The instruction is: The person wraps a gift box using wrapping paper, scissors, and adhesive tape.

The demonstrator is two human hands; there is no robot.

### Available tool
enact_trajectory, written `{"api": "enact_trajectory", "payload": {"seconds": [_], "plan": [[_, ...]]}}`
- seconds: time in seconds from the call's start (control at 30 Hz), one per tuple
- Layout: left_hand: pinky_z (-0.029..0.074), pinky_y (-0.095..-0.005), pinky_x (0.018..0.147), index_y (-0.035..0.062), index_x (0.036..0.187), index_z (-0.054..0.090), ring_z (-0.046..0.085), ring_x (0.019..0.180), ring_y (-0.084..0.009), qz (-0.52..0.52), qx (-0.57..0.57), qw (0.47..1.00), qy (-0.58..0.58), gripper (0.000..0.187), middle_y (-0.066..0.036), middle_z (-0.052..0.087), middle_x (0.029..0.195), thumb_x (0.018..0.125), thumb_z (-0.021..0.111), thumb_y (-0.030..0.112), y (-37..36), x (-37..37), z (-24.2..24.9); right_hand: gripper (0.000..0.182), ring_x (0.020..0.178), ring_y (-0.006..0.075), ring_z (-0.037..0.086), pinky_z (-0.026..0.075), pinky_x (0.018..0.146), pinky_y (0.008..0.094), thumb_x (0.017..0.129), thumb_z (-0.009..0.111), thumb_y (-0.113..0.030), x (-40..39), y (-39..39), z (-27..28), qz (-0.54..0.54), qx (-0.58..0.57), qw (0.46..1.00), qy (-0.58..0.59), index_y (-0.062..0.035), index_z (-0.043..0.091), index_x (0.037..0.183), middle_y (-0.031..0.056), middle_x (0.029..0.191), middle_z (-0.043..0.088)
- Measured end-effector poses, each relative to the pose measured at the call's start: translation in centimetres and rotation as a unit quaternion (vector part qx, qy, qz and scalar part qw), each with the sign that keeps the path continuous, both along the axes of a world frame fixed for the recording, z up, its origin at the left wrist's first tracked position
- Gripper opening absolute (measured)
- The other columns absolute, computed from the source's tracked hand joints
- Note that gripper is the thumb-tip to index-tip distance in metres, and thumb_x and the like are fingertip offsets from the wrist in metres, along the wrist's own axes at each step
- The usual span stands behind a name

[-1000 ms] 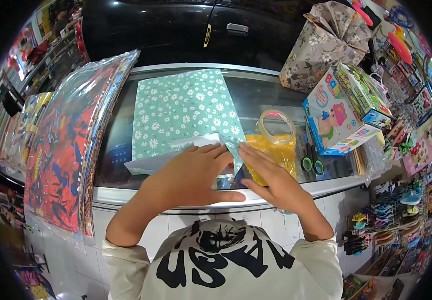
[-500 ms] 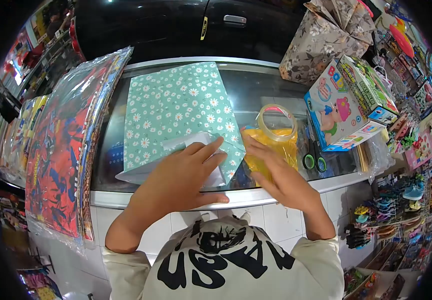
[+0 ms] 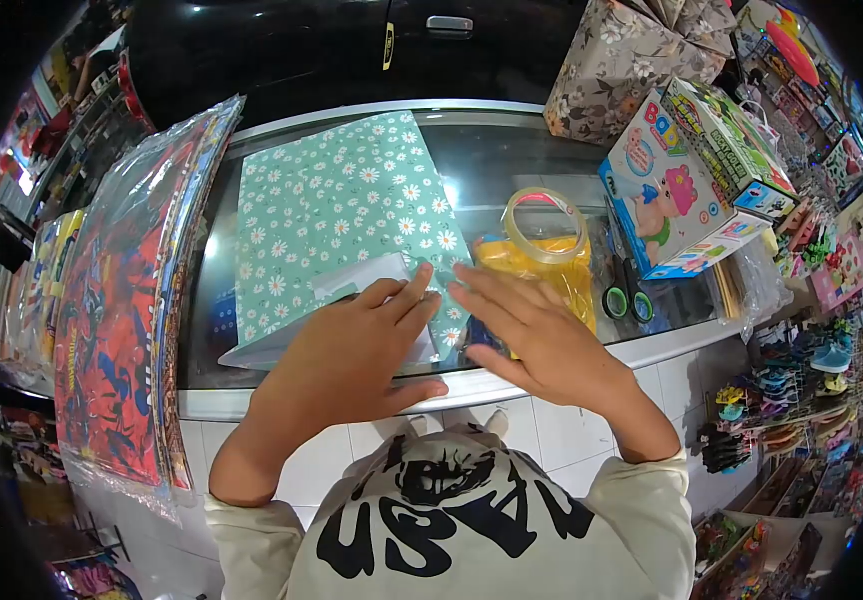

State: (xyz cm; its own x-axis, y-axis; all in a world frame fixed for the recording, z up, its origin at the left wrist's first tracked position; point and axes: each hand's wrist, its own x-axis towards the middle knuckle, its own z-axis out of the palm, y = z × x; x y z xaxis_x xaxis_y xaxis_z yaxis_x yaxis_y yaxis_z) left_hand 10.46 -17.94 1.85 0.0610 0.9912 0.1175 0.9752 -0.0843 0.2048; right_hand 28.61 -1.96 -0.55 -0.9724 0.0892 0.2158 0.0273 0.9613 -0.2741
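Note:
A green daisy-print paper [image 3: 337,205], flattened into a bag shape, lies on the glass counter with its near end folded to show the white inside. My left hand [image 3: 352,335] rests on that folded near end, fingers extended and thumb apart, covering part of the fold. Flat and outstretched, my right hand [image 3: 542,340] has its fingertips at the paper's right corner. Just beyond it, a roll of clear tape [image 3: 580,245] sits on a yellow plastic packet [image 3: 580,285]. Scissors [image 3: 628,300] with black and green handles lie to the right.
Toy boxes [image 3: 667,200] and a floral paper bag [image 3: 622,75] stand at the right of the glass counter [image 3: 214,376]. Plastic-wrapped printed sheets [image 3: 117,330] are stacked on the left. Shelves of small goods [image 3: 802,390] line the right side.
My right hand has moved left, from over the yellow packet to the paper's right corner. My left hand stays on the fold. The view has shifted slightly.

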Motion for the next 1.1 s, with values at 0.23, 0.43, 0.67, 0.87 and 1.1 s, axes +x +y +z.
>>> {"api": "enact_trajectory", "payload": {"seconds": [0.23, 0.43, 0.67, 0.87, 1.1], "plan": [[0.049, -0.0370, 0.087, 0.0063, 0.110, 0.066, 0.058, 0.106, -0.0244, 0.063, 0.201, 0.977, -0.040, 0.039, -0.009, 0.062, 0.124, 0.077, 0.075, 0.025, -5.0, 2.6, 2.5, 0.059, 0.135, 0.0260, 0.040, 0.031, 0.102, 0.0486, 0.097, 0.049, -0.045, -0.2, -0.7, -0.7, -0.003, 0.035, 0.999, -0.025, -0.0122, 0.041, 0.145, 0.0107, 0.149, 0.041], [0.035, -0.0403, 0.100, 0.0119, 0.099, 0.071, 0.056, 0.104, -0.0221, 0.257, 0.257, 0.931, 0.036, 0.022, -0.003, 0.064, 0.117, 0.079, 0.074, 0.021, -8.9, 2.3, -1.2, 0.057, 0.131, 0.0330, 0.038, 0.026, 0.106, 0.0451, 0.096, 0.051, -0.043, -0.7, -1.0, 0.0, 0.000, 0.030, 0.998, -0.046, -0.0202, 0.039, 0.148, 0.0137, 0.146, 0.042], [0.013, -0.0607, 0.115, 0.0072, 0.108, 0.068, 0.042, 0.133, -0.0314, 0.260, 0.200, 0.940, 0.092, 0.032, -0.009, 0.052, 0.139, 0.088, 0.066, 0.032, -6.8, 0.2, -1.3, 0.058, 0.129, 0.0325, 0.039, 0.026, 0.105, 0.0456, 0.095, 0.053, -0.043, -0.9, -1.0, 0.4, 0.004, 0.012, 0.999, -0.045, -0.0170, 0.042, 0.146, 0.0157, 0.142, 0.045], [0.005, -0.0650, 0.115, 0.0138, 0.109, 0.067, 0.039, 0.137, -0.0306, 0.225, 0.179, 0.952, 0.107, 0.026, -0.005, 0.052, 0.139, 0.086, 0.065, 0.026, -6.2, 0.1, -0.7, 0.063, 0.132, 0.0321, 0.037, 0.025, 0.106, 0.0488, 0.096, 0.050, -0.049, -0.6, -1.1, 0.6, 0.002, 0.002, 0.999, -0.045, -0.0158, 0.037, 0.148, 0.0160, 0.146, 0.041], [-0.004, -0.0701, 0.111, 0.0152, 0.118, 0.064, 0.033, 0.142, -0.0266, 0.131, 0.142, 0.977, 0.094, 0.037, -0.007, 0.048, 0.143, 0.090, 0.061, 0.040, -4.3, 2.6, -2.4, 0.067, 0.139, 0.0340, 0.032, 0.024, 0.108, 0.0496, 0.096, 0.045, -0.054, -0.2, -2.0, 0.0, -0.009, 0.068, 0.996, -0.063, -0.0178, 0.031, 0.151, 0.0164, 0.152, 0.033]]}}
